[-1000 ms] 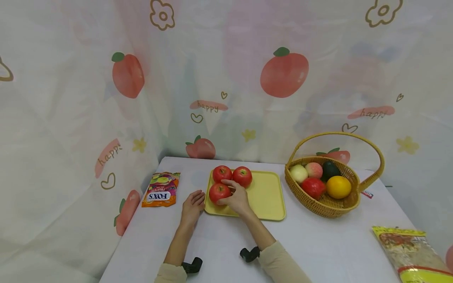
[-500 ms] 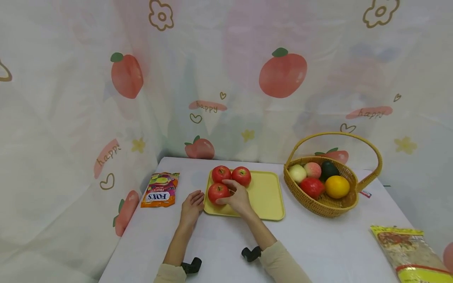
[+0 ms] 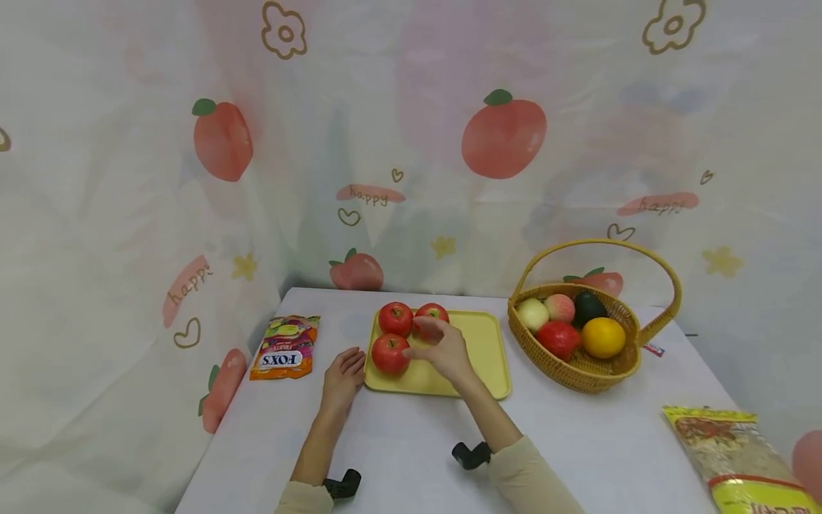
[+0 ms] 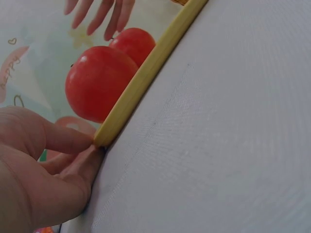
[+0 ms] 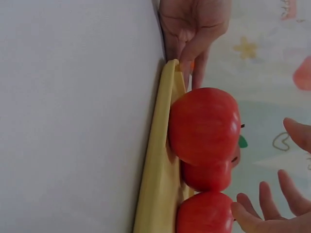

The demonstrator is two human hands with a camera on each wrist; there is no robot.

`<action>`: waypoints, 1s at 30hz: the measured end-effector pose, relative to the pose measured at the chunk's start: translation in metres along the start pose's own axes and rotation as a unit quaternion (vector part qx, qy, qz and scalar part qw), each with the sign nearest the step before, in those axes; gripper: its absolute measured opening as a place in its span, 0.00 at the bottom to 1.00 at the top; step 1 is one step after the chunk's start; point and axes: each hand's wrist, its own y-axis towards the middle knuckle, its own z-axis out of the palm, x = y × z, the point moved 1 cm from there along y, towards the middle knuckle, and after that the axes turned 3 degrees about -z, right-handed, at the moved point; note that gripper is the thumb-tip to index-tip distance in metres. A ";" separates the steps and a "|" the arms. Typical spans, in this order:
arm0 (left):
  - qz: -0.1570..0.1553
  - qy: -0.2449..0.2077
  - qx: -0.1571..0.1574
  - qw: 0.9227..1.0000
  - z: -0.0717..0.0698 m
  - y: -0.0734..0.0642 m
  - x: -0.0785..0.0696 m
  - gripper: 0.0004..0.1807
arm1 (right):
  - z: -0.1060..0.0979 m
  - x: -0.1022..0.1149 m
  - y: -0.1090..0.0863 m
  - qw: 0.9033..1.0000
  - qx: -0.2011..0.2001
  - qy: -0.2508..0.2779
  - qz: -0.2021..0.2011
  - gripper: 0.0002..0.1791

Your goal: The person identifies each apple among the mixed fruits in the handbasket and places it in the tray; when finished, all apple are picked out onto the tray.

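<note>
A yellow tray (image 3: 486, 353) carries three red apples: a front apple (image 3: 389, 355), a back left apple (image 3: 395, 319) and a back right apple (image 3: 432, 311), partly covered by my fingers. My left hand (image 3: 342, 380) is at the tray's near left corner; in the left wrist view its thumb and fingers (image 4: 73, 141) pinch the rim. Over the tray, just right of the front apple, hovers my right hand (image 3: 449, 350), thumb and fingers spread with nothing between them. The right wrist view shows that right hand (image 5: 282, 208) apart from the front apple (image 5: 206, 126).
A wicker basket (image 3: 559, 368) with a tall handle and several fruits stands to the tray's right. An orange FOX'S candy bag (image 3: 285, 348) lies at the left. Near the table's right edge is a yellow-topped clear food bag (image 3: 738, 457). A printed curtain (image 3: 411, 143) hangs behind.
My right hand has let go of the front apple and drawn back up and to the right. The left hand stays at the tray's corner. The head view has turned slightly to the right.
</note>
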 end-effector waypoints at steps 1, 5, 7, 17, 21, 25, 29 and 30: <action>-0.001 0.001 -0.002 1.000 0.000 -0.001 0.000 0.30 | -0.003 0.002 -0.001 1.000 -0.001 -0.002 -0.001 0.33; 0.001 0.004 -0.007 1.000 0.001 -0.003 -0.001 0.30 | -0.018 0.011 -0.002 1.000 -0.010 -0.005 -0.001 0.32; 0.000 0.001 -0.006 1.000 0.002 -0.003 0.000 0.31 | -0.027 0.015 -0.004 1.000 -0.021 -0.004 0.003 0.32; 0.000 -0.007 0.000 1.000 0.001 -0.001 -0.001 0.30 | -0.068 0.035 -0.005 0.998 -0.051 -0.024 -0.014 0.26; -0.001 -0.013 0.004 1.000 0.000 -0.003 -0.002 0.30 | -0.081 0.045 -0.007 0.998 -0.051 -0.028 -0.013 0.25; 0.001 -0.016 0.003 1.000 0.001 -0.002 0.000 0.30 | -0.098 0.056 -0.013 0.998 -0.051 -0.040 -0.006 0.26; 0.003 -0.014 0.003 1.000 0.002 -0.001 0.000 0.30 | -0.118 0.050 -0.015 0.995 -0.064 -0.075 -0.015 0.27; 0.004 -0.014 0.002 1.000 0.001 -0.001 -0.001 0.30 | -0.122 0.049 -0.015 0.994 -0.069 -0.088 -0.015 0.27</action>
